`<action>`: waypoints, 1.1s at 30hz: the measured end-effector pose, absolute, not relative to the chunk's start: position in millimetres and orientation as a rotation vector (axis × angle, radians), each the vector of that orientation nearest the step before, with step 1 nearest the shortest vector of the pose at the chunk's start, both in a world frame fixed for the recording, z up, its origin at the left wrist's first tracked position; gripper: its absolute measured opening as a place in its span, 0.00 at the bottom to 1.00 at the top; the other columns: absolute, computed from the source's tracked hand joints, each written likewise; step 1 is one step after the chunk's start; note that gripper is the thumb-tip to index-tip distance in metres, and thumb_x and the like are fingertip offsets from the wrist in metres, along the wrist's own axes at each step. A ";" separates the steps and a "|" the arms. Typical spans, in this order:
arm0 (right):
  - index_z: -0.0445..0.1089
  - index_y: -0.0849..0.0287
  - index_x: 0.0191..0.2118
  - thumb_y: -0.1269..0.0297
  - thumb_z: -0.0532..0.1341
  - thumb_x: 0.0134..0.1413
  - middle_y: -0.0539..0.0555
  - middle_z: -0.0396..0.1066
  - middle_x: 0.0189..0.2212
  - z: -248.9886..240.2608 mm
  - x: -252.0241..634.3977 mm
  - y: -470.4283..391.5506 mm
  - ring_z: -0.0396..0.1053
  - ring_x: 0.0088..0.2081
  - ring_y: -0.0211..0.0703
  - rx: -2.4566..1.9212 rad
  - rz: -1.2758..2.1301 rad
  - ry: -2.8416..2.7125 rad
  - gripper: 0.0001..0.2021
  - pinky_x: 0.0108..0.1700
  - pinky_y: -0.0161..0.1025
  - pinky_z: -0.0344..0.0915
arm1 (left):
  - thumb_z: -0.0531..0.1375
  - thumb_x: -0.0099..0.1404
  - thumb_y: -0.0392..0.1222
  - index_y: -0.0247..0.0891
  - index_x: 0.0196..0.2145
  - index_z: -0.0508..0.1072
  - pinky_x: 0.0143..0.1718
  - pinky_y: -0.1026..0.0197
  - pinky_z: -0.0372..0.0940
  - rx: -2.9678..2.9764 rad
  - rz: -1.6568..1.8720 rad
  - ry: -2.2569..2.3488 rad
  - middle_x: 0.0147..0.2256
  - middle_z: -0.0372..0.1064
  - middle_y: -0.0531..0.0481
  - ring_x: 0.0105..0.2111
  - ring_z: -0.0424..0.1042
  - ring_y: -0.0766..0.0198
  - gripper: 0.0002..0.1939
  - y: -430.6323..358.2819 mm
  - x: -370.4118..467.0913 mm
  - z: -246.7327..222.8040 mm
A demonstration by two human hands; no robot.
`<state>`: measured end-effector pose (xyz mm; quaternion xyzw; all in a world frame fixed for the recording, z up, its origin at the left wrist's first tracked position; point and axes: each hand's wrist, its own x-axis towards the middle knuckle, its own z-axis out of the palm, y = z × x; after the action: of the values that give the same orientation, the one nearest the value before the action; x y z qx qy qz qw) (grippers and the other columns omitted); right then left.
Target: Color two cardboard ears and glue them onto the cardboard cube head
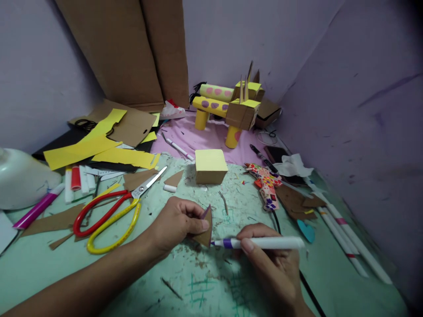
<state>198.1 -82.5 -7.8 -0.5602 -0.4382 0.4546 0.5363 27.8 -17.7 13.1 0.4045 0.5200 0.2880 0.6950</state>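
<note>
Pinched between the thumb and fingers of my left hand (pixel 180 224) is a small brown cardboard piece (pixel 206 229) with purple along its edge. My right hand (pixel 272 259) grips a white marker (pixel 267 242) with a purple band. The marker's purple tip points left, at the lower right edge of the cardboard piece; whether it touches is hard to tell. Behind both hands stands a small cardboard box (pixel 211 169) with a pale yellow top. A white marker cap (pixel 169 188) and a pointed cardboard scrap (pixel 174 178) lie to its left.
Red and yellow scissors (pixel 128 200) lie on the left, near yellow paper strips (pixel 82 149) and markers. At the back stand yellow spotted tube figures (pixel 214 105) with box heads. A flower-patterned glue gun (pixel 266 185) with a black cord lies right, near more markers (pixel 346 233).
</note>
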 end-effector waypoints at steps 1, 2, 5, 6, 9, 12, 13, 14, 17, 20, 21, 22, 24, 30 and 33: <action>0.72 0.58 0.24 0.58 0.65 0.45 0.51 0.68 0.15 -7.3 197.7 -82.2 0.63 0.19 0.38 -1.340 1.084 -1.033 0.09 0.20 0.32 0.59 | 0.64 0.39 0.37 0.33 0.16 0.72 0.21 0.65 0.49 0.904 0.636 1.162 0.14 0.61 0.55 0.17 0.56 0.72 0.06 -17.8 27.8 13.5; 0.73 0.58 0.24 0.58 0.65 0.44 0.51 0.68 0.15 -6.7 197.4 -82.0 0.63 0.19 0.38 -1.342 1.087 -1.026 0.09 0.20 0.32 0.59 | 0.64 0.39 0.37 0.33 0.16 0.72 0.21 0.65 0.49 0.904 0.631 1.161 0.14 0.61 0.55 0.17 0.56 0.72 0.06 -17.8 27.9 13.8; 0.73 0.58 0.23 0.58 0.65 0.44 0.51 0.68 0.15 -4.9 197.3 -82.0 0.62 0.19 0.38 -1.343 1.098 -1.035 0.09 0.20 0.32 0.58 | 0.64 0.39 0.37 0.32 0.16 0.72 0.22 0.65 0.49 0.905 0.630 1.156 0.14 0.61 0.55 0.17 0.56 0.72 0.06 -17.5 28.2 14.2; 0.72 0.58 0.23 0.58 0.65 0.44 0.50 0.68 0.15 -4.5 197.5 -82.1 0.62 0.19 0.38 -1.343 1.101 -1.052 0.09 0.20 0.32 0.57 | 0.64 0.39 0.37 0.32 0.16 0.72 0.21 0.65 0.48 0.908 0.632 1.155 0.14 0.60 0.55 0.17 0.55 0.72 0.06 -17.3 28.3 14.3; 0.72 0.58 0.22 0.57 0.65 0.44 0.50 0.67 0.15 -4.6 198.4 -82.6 0.61 0.18 0.37 -1.341 1.090 -1.114 0.10 0.19 0.31 0.56 | 0.64 0.39 0.37 0.32 0.16 0.72 0.21 0.65 0.48 0.907 0.639 1.156 0.14 0.60 0.55 0.17 0.55 0.72 0.05 -16.9 28.5 14.3; 0.72 0.58 0.22 0.57 0.64 0.45 0.51 0.67 0.15 -5.8 198.8 -82.9 0.61 0.18 0.37 -1.353 1.069 -1.156 0.11 0.18 0.31 0.56 | 0.64 0.39 0.37 0.32 0.16 0.72 0.21 0.65 0.47 0.908 0.642 1.160 0.14 0.61 0.55 0.17 0.55 0.72 0.05 -16.6 28.5 14.2; 0.73 0.58 0.22 0.57 0.64 0.45 0.51 0.67 0.15 -6.2 198.9 -82.9 0.61 0.18 0.37 -1.359 1.066 -1.165 0.11 0.18 0.32 0.56 | 0.64 0.39 0.37 0.32 0.16 0.72 0.21 0.65 0.47 0.909 0.638 1.160 0.14 0.61 0.55 0.17 0.55 0.72 0.05 -16.5 28.5 14.2; 0.73 0.58 0.23 0.57 0.64 0.46 0.51 0.67 0.15 -6.7 198.9 -82.9 0.61 0.18 0.38 -1.363 1.068 -1.169 0.11 0.18 0.32 0.56 | 0.64 0.38 0.37 0.32 0.15 0.72 0.21 0.65 0.47 0.907 0.633 1.161 0.14 0.61 0.55 0.17 0.55 0.72 0.05 -16.4 28.6 14.3; 0.73 0.58 0.24 0.57 0.64 0.46 0.51 0.67 0.15 -7.3 198.6 -82.5 0.61 0.18 0.38 -1.359 1.077 -1.145 0.10 0.19 0.32 0.56 | 0.64 0.38 0.37 0.32 0.15 0.72 0.20 0.66 0.48 0.899 0.628 1.166 0.14 0.61 0.55 0.17 0.55 0.73 0.05 -16.1 28.7 14.9; 0.73 0.58 0.24 0.58 0.65 0.45 0.50 0.67 0.16 -7.0 197.6 -82.0 0.61 0.18 0.37 -1.356 1.061 -1.105 0.09 0.19 0.31 0.56 | 0.64 0.38 0.36 0.32 0.15 0.72 0.20 0.66 0.49 0.892 0.621 1.168 0.14 0.61 0.55 0.17 0.56 0.72 0.05 -16.2 28.6 15.8; 0.73 0.58 0.23 0.58 0.65 0.45 0.50 0.67 0.16 -6.9 197.1 -81.8 0.61 0.18 0.37 -1.358 1.054 -1.094 0.09 0.19 0.31 0.56 | 0.64 0.38 0.36 0.32 0.15 0.72 0.20 0.66 0.49 0.895 0.619 1.167 0.14 0.61 0.55 0.17 0.56 0.72 0.05 -16.4 28.6 16.0; 0.73 0.57 0.23 0.58 0.65 0.45 0.50 0.67 0.16 -6.7 196.6 -81.6 0.61 0.18 0.37 -1.359 1.050 -1.084 0.09 0.19 0.31 0.56 | 0.64 0.38 0.36 0.32 0.15 0.72 0.20 0.66 0.49 0.901 0.619 1.165 0.13 0.61 0.55 0.16 0.56 0.72 0.05 -16.6 28.5 16.1; 0.73 0.57 0.24 0.59 0.64 0.46 0.50 0.67 0.16 -6.6 195.7 -81.3 0.62 0.19 0.37 -1.355 1.043 -1.068 0.08 0.19 0.31 0.57 | 0.63 0.38 0.36 0.32 0.14 0.71 0.20 0.66 0.48 0.916 0.620 1.160 0.13 0.60 0.55 0.16 0.55 0.73 0.04 -16.8 28.4 16.0; 0.73 0.57 0.24 0.61 0.65 0.46 0.50 0.68 0.16 -8.0 195.8 -80.8 0.63 0.19 0.37 -1.357 1.013 -1.067 0.07 0.20 0.31 0.60 | 0.63 0.39 0.36 0.32 0.15 0.72 0.20 0.66 0.49 0.938 0.602 1.154 0.13 0.60 0.55 0.16 0.55 0.72 0.04 -16.5 28.3 15.8; 0.73 0.57 0.25 0.62 0.64 0.47 0.50 0.69 0.17 -9.4 196.3 -80.3 0.64 0.20 0.37 -1.343 1.018 -1.075 0.06 0.21 0.31 0.60 | 0.63 0.38 0.36 0.32 0.14 0.71 0.20 0.66 0.48 0.935 0.608 1.153 0.13 0.59 0.56 0.16 0.54 0.73 0.05 -16.2 28.2 15.7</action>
<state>196.3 -80.3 -9.4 -0.5652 -0.4523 0.4285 0.5407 28.2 -16.2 15.7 0.4189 0.5167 0.2725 0.6952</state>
